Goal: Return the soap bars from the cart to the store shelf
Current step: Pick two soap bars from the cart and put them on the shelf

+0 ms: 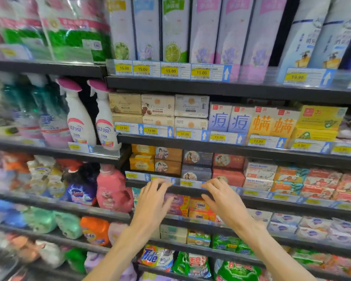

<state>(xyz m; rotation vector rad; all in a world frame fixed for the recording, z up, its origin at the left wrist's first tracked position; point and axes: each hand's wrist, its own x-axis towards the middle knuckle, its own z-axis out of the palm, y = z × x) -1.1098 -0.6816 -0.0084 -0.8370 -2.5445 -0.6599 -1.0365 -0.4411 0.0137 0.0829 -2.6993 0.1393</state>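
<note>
Both my hands are raised in front of the soap section of the store shelf (251,148). My left hand (153,196) is open and empty, its fingertips at the price-label strip under the brown and yellow soap boxes (167,161). My right hand (224,196) is open and empty too, fingers spread just below the dark blue soap boxes (197,173) and red soap boxes (228,176). Stacked soap bars fill the shelf rows above and below my hands. No cart is in view.
Spray bottles (79,118) and detergent bottles (111,189) stand on the left shelves. Tall air-freshener cans (174,29) line the top shelf. Goat Soap boxes (259,175) sit to the right. Tide bags (156,257) and green bags lie on the low shelves.
</note>
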